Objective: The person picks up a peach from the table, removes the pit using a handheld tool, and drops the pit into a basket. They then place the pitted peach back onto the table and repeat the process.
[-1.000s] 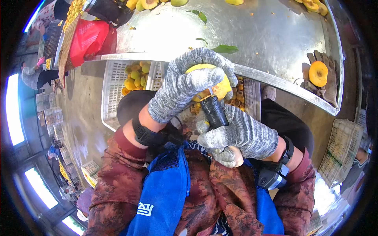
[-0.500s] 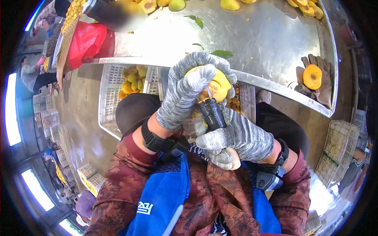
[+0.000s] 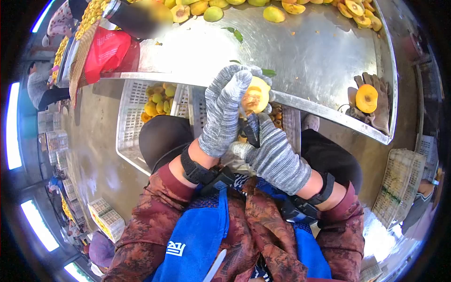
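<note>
In the head view, my left hand point(image 3: 224, 105), in a grey knit glove, is wrapped round a cut yellow peach point(image 3: 257, 95) with its pale, brownish-centred cut face showing. My right hand point(image 3: 279, 152), gloved alike, grips a coring tool point(image 3: 250, 130) with a black-taped handle. Its thin metal end points up against the lower edge of the peach's cut face. How deep the metal goes is hidden by my left fingers. Both hands are close together just in front of the metal table's near edge.
The steel table point(image 3: 305, 61) carries peach halves point(image 3: 359, 11) along its far side. At right lie spare gloves point(image 3: 383, 105) with a peach half point(image 3: 366, 98) on them. Below stands a white crate point(image 3: 134, 120) of peaches. A red bag point(image 3: 107, 51) hangs at left.
My right hand has moved up and closer to my left, with the tool turned steeper. The peach has tilted so more of its cut face shows. The view has shifted slightly.
</note>
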A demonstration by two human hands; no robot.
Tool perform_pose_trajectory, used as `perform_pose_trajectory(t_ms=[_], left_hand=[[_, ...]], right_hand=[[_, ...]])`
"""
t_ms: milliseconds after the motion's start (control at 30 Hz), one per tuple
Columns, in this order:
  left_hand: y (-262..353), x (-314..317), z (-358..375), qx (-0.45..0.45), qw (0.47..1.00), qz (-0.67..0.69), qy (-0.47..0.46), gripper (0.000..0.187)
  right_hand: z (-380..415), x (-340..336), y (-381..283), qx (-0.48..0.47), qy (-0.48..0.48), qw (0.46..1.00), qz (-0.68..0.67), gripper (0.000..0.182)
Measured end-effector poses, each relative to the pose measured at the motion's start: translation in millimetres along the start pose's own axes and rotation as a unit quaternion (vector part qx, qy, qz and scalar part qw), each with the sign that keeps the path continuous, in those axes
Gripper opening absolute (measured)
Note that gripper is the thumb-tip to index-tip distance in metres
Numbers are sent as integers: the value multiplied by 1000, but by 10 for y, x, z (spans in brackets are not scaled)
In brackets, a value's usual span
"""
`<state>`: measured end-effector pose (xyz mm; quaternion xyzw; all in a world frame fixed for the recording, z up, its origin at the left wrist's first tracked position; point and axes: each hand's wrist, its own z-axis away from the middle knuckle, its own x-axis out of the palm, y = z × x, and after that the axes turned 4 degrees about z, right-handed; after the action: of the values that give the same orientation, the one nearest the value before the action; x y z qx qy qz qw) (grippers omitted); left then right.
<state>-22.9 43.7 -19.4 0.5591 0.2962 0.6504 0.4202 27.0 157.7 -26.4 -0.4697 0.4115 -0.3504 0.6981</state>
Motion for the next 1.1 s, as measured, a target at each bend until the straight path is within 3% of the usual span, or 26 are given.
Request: perform_pose_trajectory(t_ms=[33,100,200,233,300,333,367,433,467,500,533,567,600,633,667,700,800,867,900,967,1067,1100], left_hand=[[8,5,-6,33,999,-26,32,26],[46,-1,11,71,994,-65,46,26],[101,-100,25,106,988,-104,42,26],[120,-162,23,112,987,-103,45,26],[125,-309,19,225,895,-384,38,21],[105,-327,21,148,970,-162,103,22],[140,-366,55,157,969,-160,109,22],[361,-392,151,135,988,-2,69,50],[461,-497,199,255,897,-350,89,49],[547,-532,263,246,919,-292,94,41],[703,-537,342,182,978,-39,100,29],[702,-893,329,305,850,-394,172,27],[887,-1084,397,368,746,-536,147,29],[1053,-1166,458,242,914,-250,210,31],[1150,-1359,479,236,879,-338,241,31],[1205,-1377,480,271,860,-325,285,34],[1258,-1315,406,282,892,-237,263,36],[1236,-1333,151,263,873,-358,201,44],[1240,-1368,-76,266,874,-356,198,44],[1246,-1477,-625,257,788,-521,204,51],[1300,-1564,-1313,213,744,-602,196,57],[1312,-1565,-1507,179,706,-656,198,58]], right_hand=[[-22,-1,-7,-30,34,995,89,55],[-83,-74,-44,17,-15,994,110,54],[-144,-146,13,-128,99,937,309,38],[-158,-170,18,-134,97,936,311,38],[-201,-209,-43,-98,112,938,313,32],[-230,-230,-60,-76,113,927,350,32],[-236,-245,-64,-86,110,925,353,32],[-230,-241,-14,-134,88,896,414,33],[-262,-176,143,-105,51,904,412,30],[-267,-129,116,-36,-20,857,513,26],[-260,-87,164,-38,-39,837,544,22],[-253,-71,207,-36,-54,816,575,19],[-258,-84,171,-12,-86,805,587,17],[-266,-106,137,13,-116,792,599,16],[-249,-131,135,6,-115,792,600,15],[-244,-150,133,-1,-114,792,599,14],[-275,-196,84,-3,-120,798,591,15],[-286,-210,149,-144,-69,781,603,14],[-286,-225,-5,-133,-106,784,597,17],[-332,-173,66,-179,-61,783,593,17],[-335,-20,462,-174,-64,749,637,18],[-321,-40,493,-234,-36,732,639,20]])
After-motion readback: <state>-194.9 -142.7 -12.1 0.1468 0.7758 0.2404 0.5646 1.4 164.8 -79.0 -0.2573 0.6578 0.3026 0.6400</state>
